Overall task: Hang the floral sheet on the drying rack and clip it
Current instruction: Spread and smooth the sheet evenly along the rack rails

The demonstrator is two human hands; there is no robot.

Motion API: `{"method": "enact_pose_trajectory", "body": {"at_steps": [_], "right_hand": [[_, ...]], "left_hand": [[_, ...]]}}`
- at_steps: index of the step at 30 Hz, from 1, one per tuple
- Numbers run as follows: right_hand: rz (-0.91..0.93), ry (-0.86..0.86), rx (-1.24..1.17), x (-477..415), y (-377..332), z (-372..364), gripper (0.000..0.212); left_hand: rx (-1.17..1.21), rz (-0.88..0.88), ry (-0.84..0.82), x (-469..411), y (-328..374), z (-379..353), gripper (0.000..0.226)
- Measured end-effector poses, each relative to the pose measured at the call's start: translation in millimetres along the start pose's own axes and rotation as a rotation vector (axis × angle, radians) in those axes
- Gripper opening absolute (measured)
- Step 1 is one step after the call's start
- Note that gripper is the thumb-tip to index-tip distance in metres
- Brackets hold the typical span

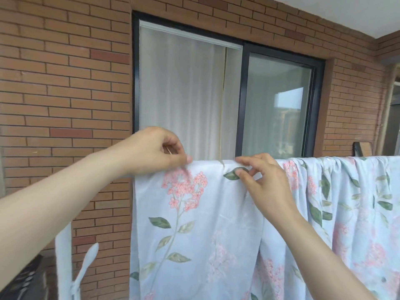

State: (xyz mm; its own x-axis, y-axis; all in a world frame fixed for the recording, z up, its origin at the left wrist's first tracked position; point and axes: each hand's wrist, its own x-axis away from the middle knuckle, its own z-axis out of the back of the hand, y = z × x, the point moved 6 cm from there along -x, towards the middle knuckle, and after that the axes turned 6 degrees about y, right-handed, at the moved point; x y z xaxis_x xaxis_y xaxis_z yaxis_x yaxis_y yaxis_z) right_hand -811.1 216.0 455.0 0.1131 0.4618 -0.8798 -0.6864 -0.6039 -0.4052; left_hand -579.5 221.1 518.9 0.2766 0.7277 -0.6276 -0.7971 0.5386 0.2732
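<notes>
1. The left hand (155, 150) has its grip clamped on the top left corner of the floral sheet (194, 224), which it pinches between thumb and curled fingers.
2. The right hand (264, 182), near it, pinches the top fold between thumb and forefinger.
3. The sheet hangs over the top bar of the drying rack (63, 256), smooth at the left and bunched at the right.
4. Behind stand a dark-framed window (277, 100) and a brick wall (65, 83).

Sheet (194, 224) over rack (63, 256) — window (277, 100) behind
</notes>
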Motion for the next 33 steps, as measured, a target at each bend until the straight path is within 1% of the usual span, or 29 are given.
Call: {"method": "enact_pose_trajectory", "body": {"at_steps": [2, 3, 8, 12, 15, 19, 22, 24, 26, 27, 28, 30, 31, 32, 33], "right_hand": [[0.018, -0.021, 0.029, -4, 0, -1, 0.022], [0.023, -0.020, 0.038, -5, 1, -1, 0.022], [0.039, 0.025, 0.044, -8, 10, 15, 0.021], [0.037, -0.034, 0.116, -11, 23, 20, 0.022], [0.040, -0.064, 0.153, -20, 33, 27, 0.021], [0.032, -0.169, 0.122, -25, 39, 26, 0.024], [0.036, -0.184, 0.136, -26, 39, 22, 0.026], [0.040, -0.193, 0.166, -27, 40, 17, 0.026], [0.048, -0.203, 0.196, -27, 40, 12, 0.024], [0.051, -0.199, 0.197, -27, 39, 11, 0.022], [0.055, -0.190, 0.190, -28, 38, 10, 0.020], [0.060, -0.175, 0.162, -29, 35, 10, 0.017], [0.060, -0.171, 0.146, -29, 35, 11, 0.016], [0.064, -0.168, 0.133, -29, 33, 11, 0.016], [0.068, -0.165, 0.122, -28, 32, 10, 0.017]], "left_hand": [[-0.016, -0.024, 0.011, -6, 17, -13, 0.033], [-0.039, -0.039, 0.020, -9, 26, -20, 0.035], [-0.223, -0.176, 0.069, -22, 54, -55, 0.022], [-0.222, -0.200, 0.108, -28, 51, -55, 0.017], [-0.206, -0.180, 0.129, -30, 47, -46, 0.016], [-0.135, -0.092, 0.208, -23, 31, -25, 0.013], [-0.064, -0.019, 0.256, -16, 20, -13, 0.017], [-0.112, 0.040, 0.177, -15, 13, -13, 0.017], [-0.246, 0.110, 0.019, -15, 5, -17, 0.020], [-0.308, 0.136, -0.032, -16, 3, -18, 0.020], [-0.352, 0.140, -0.038, -17, 4, -18, 0.018], [-0.334, 0.057, 0.082, -20, 19, -18, 0.017], [-0.268, 0.000, 0.135, -21, 30, -20, 0.019], [-0.191, -0.042, 0.139, -21, 40, -26, 0.019], [-0.128, -0.069, 0.105, -21, 48, -35, 0.019]]}}
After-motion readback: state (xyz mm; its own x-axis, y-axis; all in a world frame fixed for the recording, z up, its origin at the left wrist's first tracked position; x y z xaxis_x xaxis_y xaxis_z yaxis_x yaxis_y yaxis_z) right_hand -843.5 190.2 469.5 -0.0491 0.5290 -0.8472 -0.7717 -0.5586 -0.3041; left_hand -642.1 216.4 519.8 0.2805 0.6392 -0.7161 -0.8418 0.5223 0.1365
